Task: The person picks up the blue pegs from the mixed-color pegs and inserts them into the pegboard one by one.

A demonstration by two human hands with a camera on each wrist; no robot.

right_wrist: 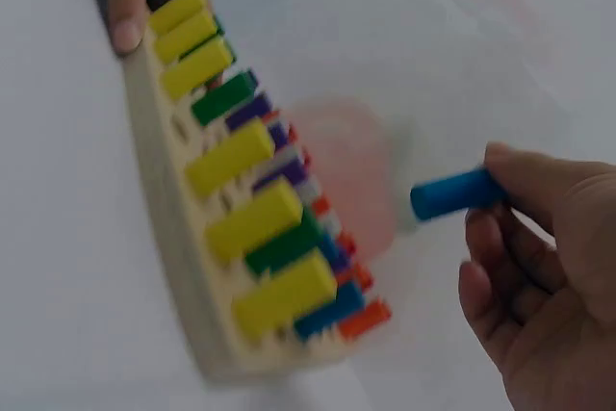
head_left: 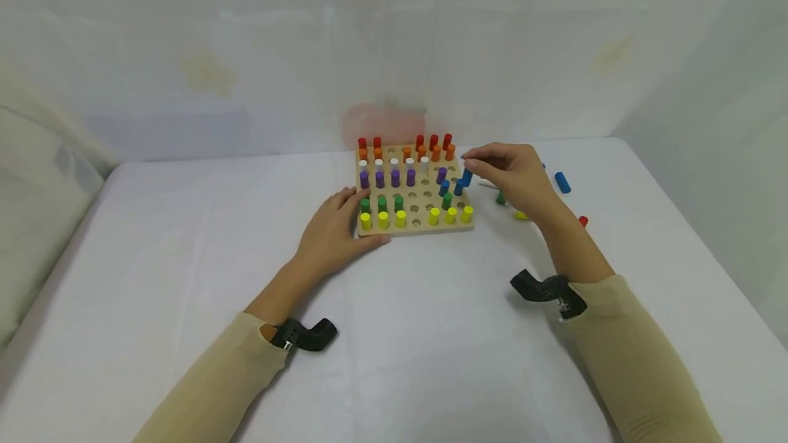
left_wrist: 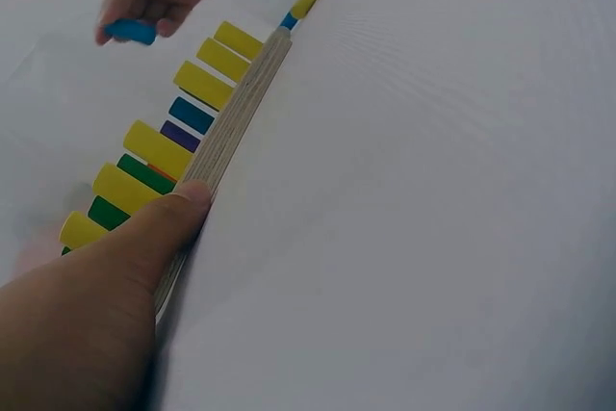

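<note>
One blue peg (right_wrist: 452, 193) pinched in right hand (head_left: 514, 176) | above pegboard (head_left: 425, 227) right edge | left hand (head_left: 335, 227) flat, steadying board

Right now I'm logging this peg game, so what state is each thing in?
Wooden board: flat on the table, partly filled, several holes empty.
Blue peg: pinched in the right hand, not in a hole.
Right hand: raised by the board's right edge, fingers curled on the peg.
Left hand: resting against the board's near left corner.
Loose blue peg: lying on the table right of the board.
</note>
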